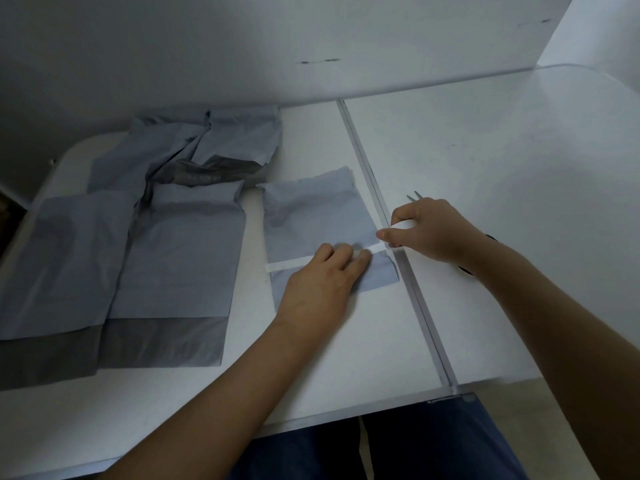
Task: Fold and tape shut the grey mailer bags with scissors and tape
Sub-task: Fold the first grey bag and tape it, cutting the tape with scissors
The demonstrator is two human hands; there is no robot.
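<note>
A small folded grey mailer bag (311,209) lies on the white table near its centre seam. A strip of white tape (294,263) runs across the bag's lower part. My left hand (322,282) lies on the bag with straight fingers pressing the tape down. My right hand (426,230) sits at the bag's right edge, its fingers curled round a white tape roll (403,224), with the tape stretching from the roll to the bag. The tips of the scissors (417,195) stick out just behind my right hand; the rest of them is hidden.
A pile of unfolded grey mailer bags (166,244) covers the table's left side, some crumpled at the back. A metal seam (408,285) splits the white table (502,161). A white wall stands close behind. My legs in dark trousers show below the front edge.
</note>
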